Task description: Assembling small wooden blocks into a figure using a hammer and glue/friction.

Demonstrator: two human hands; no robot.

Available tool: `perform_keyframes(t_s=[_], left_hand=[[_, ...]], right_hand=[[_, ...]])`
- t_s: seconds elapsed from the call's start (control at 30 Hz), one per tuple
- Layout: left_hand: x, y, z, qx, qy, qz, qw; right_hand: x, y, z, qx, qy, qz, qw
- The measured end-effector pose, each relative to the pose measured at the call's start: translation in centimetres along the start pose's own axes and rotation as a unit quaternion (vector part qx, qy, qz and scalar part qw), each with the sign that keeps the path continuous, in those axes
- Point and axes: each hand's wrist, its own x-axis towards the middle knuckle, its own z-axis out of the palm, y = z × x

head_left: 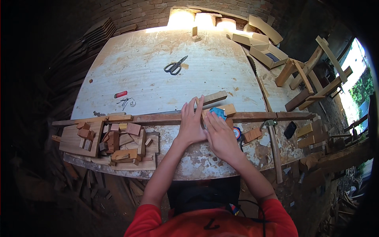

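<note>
From afar, I judge work midway: at the wooden bar (162,119), left grip (192,125) splayed, right grip (219,136) over a blue tool (218,113), holds unclear; blocks (134,129) on its near side lie loose.

Black scissors (180,62) on scuffed table (136,71)

Over the rail (158,119), left hand (192,124) and right hand (221,136) are close together, the right on a blue piece (219,112); scissors (174,68) lie beyond the rail, a hammer (274,148) nearer.
</note>
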Motion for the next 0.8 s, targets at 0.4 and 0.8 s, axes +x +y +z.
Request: perform_keyframes(t_s=[0.4,0.8], left_hand=[[-0.2,0.3,0.6,-0.026,0.021,-0.013,0.999],[-0.4,-0.5,1.6,-0.015,0.051,-0.014,0.998]], right_hand=[[1.1,-0.4,0.0,-0.082,-0.04,0.001,0.996],[0.0,-1.2,0.4,-0.075,-0.019,0.002,0.997]])
